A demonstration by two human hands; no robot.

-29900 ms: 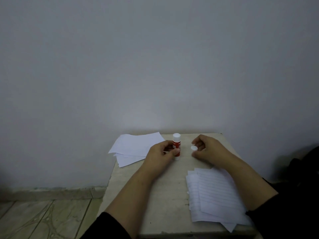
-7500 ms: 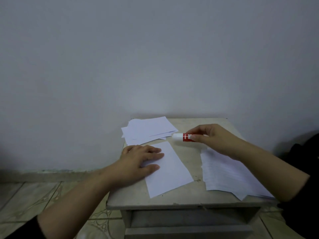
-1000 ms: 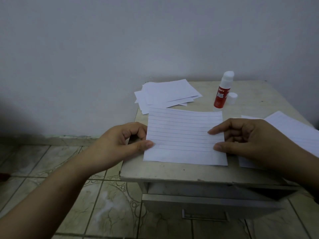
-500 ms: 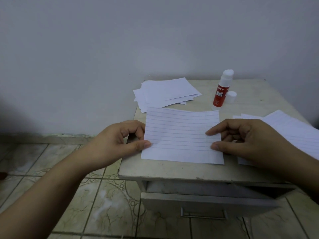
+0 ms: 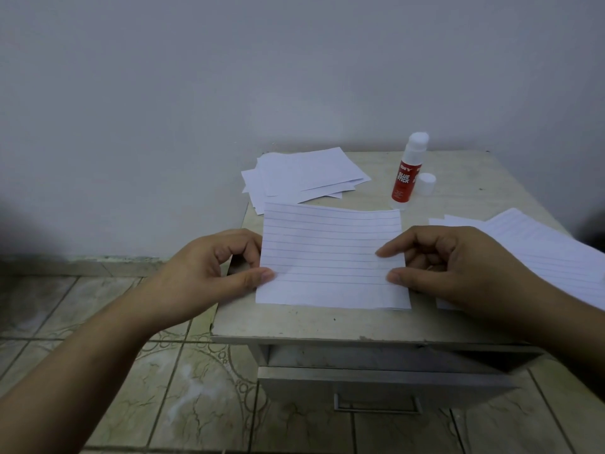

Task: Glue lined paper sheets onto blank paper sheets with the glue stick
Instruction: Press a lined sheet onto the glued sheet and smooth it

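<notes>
A lined paper sheet lies in the middle of the small table, and a thin white edge of another sheet shows under its front right corner. My left hand pinches the lined sheet's left edge with thumb on top and fingers curled. At the right edge my right hand pinches it between thumb and forefinger. The red and white glue stick stands uncapped behind the sheet, its white cap beside it. Blank sheets are stacked at the back left, lined sheets at the right.
The table stands against a plain wall. Below the tabletop a drawer with a metal handle is pulled slightly out. Tiled floor lies to the left and below.
Both hands keep their pinch on the lined sheet. The sheet has slid slightly toward the table's front edge and settled flatter. The glue stick and stacks have not moved.
</notes>
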